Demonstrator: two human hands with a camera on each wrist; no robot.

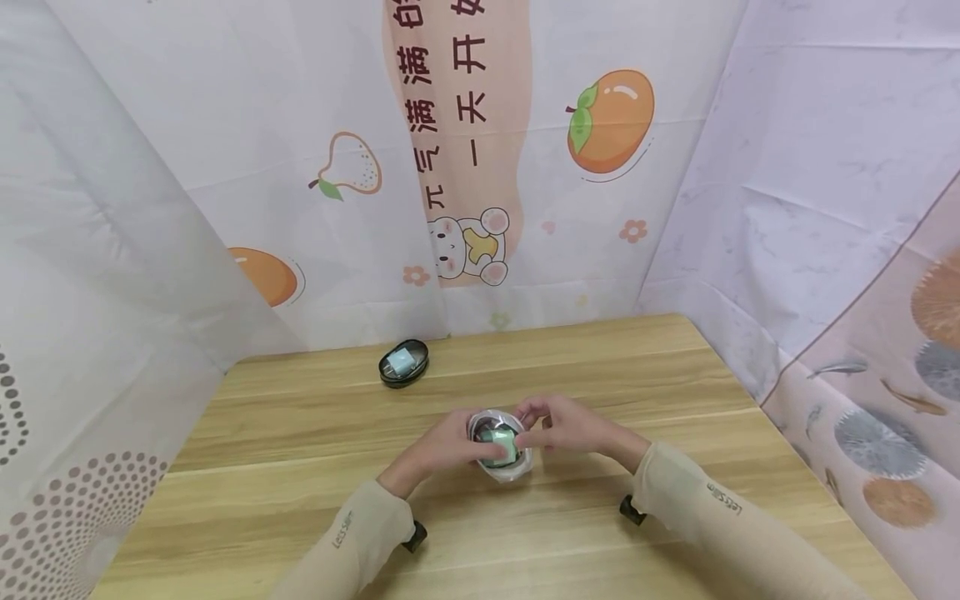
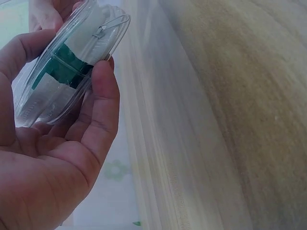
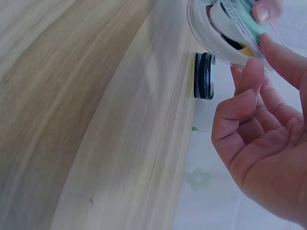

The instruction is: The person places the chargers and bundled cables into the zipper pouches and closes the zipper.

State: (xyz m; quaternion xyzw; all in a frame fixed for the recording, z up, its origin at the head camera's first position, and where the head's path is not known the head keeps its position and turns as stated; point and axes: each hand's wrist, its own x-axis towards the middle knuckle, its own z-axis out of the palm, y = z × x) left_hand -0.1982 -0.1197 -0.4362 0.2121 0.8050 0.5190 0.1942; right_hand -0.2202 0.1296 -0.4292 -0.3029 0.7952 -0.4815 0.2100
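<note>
A clear round plastic case [image 1: 512,473] is held above the table between both hands. Inside it lies a pale green piece, and in the left wrist view dark green and white parts show through the case wall [image 2: 48,103]. My left hand [image 1: 448,442] grips the case from the left, thumb on one face and fingers round the other. At its right rim my right hand [image 1: 573,427] pinches the edge with thumb and curled forefinger. The right wrist view shows a dark and a yellow bit inside the case [image 3: 204,36]. My hands hide part of its rim.
A black-rimmed oval case [image 1: 403,363] with a light blue item inside stands near the back edge of the wooden table [image 1: 300,433]. Printed white curtains [image 1: 525,167] hang behind and on both sides. Black wrist bands [image 1: 632,510] sit under the sleeves.
</note>
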